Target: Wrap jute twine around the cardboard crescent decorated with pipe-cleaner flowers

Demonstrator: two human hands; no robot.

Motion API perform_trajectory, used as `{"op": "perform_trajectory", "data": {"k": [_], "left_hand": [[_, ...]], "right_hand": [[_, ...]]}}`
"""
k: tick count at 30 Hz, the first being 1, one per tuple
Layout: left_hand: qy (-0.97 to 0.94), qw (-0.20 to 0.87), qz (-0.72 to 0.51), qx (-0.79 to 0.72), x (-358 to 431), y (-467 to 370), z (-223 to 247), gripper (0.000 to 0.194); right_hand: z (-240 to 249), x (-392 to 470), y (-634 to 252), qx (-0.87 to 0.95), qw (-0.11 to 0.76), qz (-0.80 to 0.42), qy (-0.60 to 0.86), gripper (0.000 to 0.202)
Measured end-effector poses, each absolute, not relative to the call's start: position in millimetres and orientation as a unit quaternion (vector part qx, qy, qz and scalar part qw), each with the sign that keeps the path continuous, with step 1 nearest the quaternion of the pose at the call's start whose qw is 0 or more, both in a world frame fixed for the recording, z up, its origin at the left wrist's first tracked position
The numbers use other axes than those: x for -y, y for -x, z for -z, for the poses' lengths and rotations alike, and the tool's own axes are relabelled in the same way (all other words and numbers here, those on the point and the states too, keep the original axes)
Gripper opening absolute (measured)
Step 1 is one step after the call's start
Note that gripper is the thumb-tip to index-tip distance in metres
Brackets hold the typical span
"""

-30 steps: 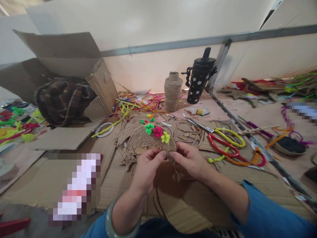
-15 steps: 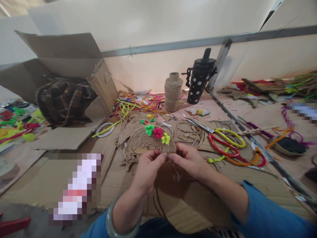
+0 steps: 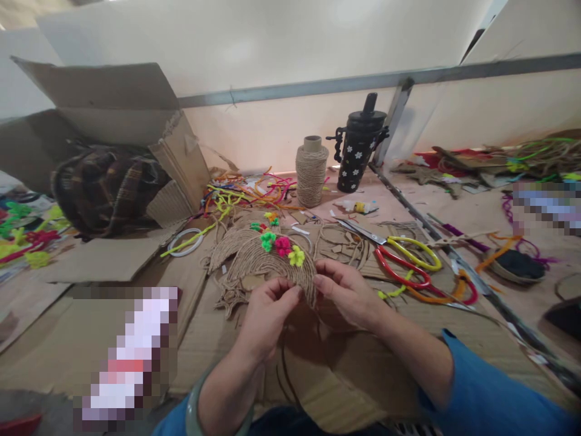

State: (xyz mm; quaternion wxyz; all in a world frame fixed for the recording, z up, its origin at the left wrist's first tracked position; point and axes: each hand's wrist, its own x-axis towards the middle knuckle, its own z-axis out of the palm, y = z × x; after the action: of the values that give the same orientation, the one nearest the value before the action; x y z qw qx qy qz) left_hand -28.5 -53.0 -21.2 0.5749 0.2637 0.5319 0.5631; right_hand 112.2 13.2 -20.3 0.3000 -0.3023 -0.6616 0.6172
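Observation:
Both hands hold the near end of a curved craft piece covered in rows of jute twine point(image 3: 261, 260). My left hand point(image 3: 272, 306) pinches its lower edge between thumb and fingers. On the other side, my right hand point(image 3: 347, 293) grips the right edge, thumb on top and fingertips partly hidden behind it. Green, pink and yellow pipe-cleaner flowers point(image 3: 282, 246) sit along the upper right edge of the piece. Below the hands a loose strand of twine hangs over the cardboard.
Right of the hands lie open scissors point(image 3: 402, 266) with red and yellow handles. Behind stand a twine spool point(image 3: 311, 175) and a black flowered tumbler point(image 3: 356, 151). A cardboard box point(image 3: 177, 163) holds a dark plaid bag point(image 3: 109, 188). Pipe cleaners point(image 3: 227, 200) lie in a heap nearby.
My thumbs have moved apart, and more of the craft piece's pointed near end shows between them. The whole view has shifted slightly, so things appear further left.

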Motion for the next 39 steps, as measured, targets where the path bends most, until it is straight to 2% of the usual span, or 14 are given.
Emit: {"op": "perform_trajectory", "data": {"k": [5,15,20,27,32,39], "left_hand": [[-0.289,0.573,-0.561,-0.523,54,28,23,0.025],[-0.328,0.585,-0.556,-0.49,54,28,23,0.026],[-0.335,0.583,-0.549,-0.496,55,27,23,0.027],[-0.368,0.59,-0.499,-0.517,54,28,20,0.033],[-0.4,0.572,-0.477,-0.535,55,29,21,0.031],[-0.384,0.555,-0.528,-0.516,53,29,24,0.032]], "right_hand": [[16,-14,-115,0.684,0.302,-0.579,0.326,0.027],[23,-11,-112,0.677,0.297,-0.608,0.29,0.02],[20,-11,-112,0.71,0.302,-0.56,0.301,0.015],[16,-11,-113,0.672,0.339,-0.57,0.329,0.018],[13,-12,-112,0.667,0.325,-0.585,0.328,0.022],[16,-13,-113,0.679,0.332,-0.57,0.323,0.019]]}}
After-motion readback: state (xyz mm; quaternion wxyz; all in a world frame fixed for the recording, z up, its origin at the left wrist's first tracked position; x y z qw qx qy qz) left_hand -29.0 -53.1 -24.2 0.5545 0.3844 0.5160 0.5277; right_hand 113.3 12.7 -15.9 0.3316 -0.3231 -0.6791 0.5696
